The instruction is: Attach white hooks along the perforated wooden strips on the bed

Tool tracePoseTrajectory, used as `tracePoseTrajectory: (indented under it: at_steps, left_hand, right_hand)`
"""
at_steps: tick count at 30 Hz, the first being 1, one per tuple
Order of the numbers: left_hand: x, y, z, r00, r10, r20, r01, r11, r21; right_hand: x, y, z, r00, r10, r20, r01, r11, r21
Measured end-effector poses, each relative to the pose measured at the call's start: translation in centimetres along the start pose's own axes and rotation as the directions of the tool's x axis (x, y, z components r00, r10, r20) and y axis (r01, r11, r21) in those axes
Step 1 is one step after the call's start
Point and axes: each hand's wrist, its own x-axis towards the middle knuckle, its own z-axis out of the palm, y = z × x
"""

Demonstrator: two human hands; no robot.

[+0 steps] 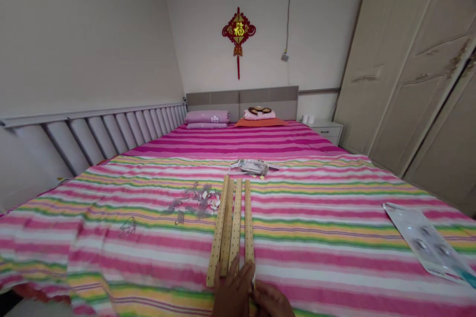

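Observation:
Several pale wooden strips with rows of small holes lie side by side on the striped bedspread, pointing away from me. My left hand (234,287) rests with its fingers stretched over the near ends of the strips, touching the rightmost wooden strip (249,223). Beside it, my right hand (273,299) has its fingers bent together by that strip's near end. A small whitish piece shows between the two hands, too small to name. The leftmost wooden strip (217,233) slants slightly and extends nearest to me.
Small clear packets (203,200) are scattered left of the strips, near a thin wiry tangle (128,227). Beyond the strips sits a pile of plastic-wrapped parts (253,166). A blister pack (427,242) lies at right. Folded bedding (207,117) and a headboard (267,96) stand behind.

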Motion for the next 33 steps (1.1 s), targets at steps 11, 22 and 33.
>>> tracePoseTrajectory:
  at_steps: [11,22,33]
  left_hand:
    - [1.7,0.8,-4.7,0.983,0.001,0.184,0.024,0.991,-0.134]
    - [2.1,3.3,-3.0,0.99,-0.141,0.006,0.14,0.971,-0.193]
    - [1.7,4.2,-2.1,0.982,-0.128,0.137,0.14,0.987,-0.079]
  right_hand:
    - [-2.0,-2.2,-0.2,0.999,0.005,-0.035,-0.002,0.998,0.066]
    - [-3.0,-2.3,-1.6,0.988,-0.076,-0.131,0.065,0.994,-0.087]
    - [-5.1,-2.4,-1.6,0.884,-0.384,-0.269,0.291,0.899,-0.327]
